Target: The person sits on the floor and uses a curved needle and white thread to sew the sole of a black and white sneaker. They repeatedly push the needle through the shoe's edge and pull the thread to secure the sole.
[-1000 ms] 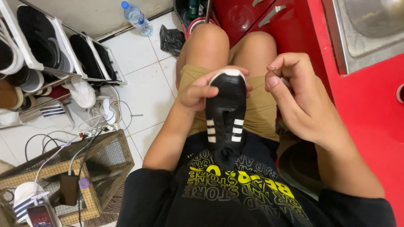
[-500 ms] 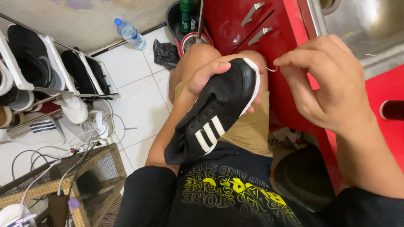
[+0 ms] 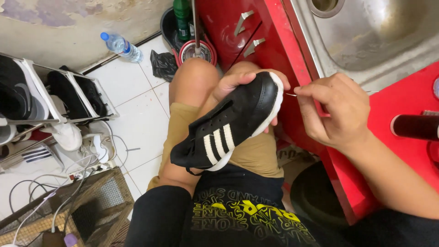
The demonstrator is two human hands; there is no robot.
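The shoe [image 3: 233, 121] looks like smooth black leather with a faint sheen — its sole is matt white rubber. At two o'clock, the sink [image 3: 366, 36] is dull, stained steel. The cabinet [image 3: 274, 50] is glossy red; the bottle [image 3: 121, 45] at eleven is clear plastic — floor tiles [image 3: 132, 114] glazed white.

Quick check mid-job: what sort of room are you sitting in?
Probably a home kitchen or utility corner: a stainless steel sink set in a red counter, red cabinet doors with metal handles, a white tiled floor and a white shoe rack.
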